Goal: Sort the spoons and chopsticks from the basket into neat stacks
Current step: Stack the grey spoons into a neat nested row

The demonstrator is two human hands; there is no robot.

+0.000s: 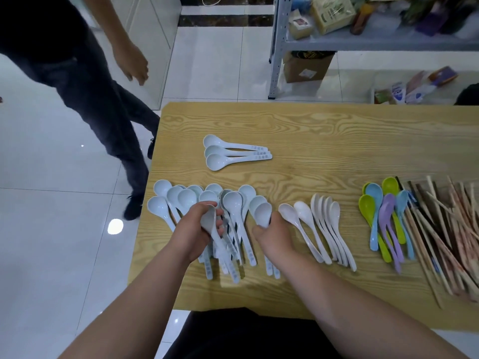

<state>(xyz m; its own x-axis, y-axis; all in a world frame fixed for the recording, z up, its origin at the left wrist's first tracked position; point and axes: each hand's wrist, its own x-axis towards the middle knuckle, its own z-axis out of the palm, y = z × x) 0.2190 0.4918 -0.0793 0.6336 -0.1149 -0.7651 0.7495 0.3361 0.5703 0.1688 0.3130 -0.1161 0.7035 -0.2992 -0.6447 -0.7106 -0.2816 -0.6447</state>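
Gripping one pale spoon (211,224) in curled fingers, the left hand (198,229) hovers over the loose spoon pile (233,203) on the worktop (311,125), while the right hand (274,237) pinches another spoon (263,213).

Both forearms are bare, sleeveless; below, seemingly dark black clothing (248,332).

I see a wood-grain table (337,125) on white tile floor (51,255). A bystander's dark trousers (103,112) at left. Metal shelf unit (278,47) w/ boxes, cardboard box (305,66) underneath.
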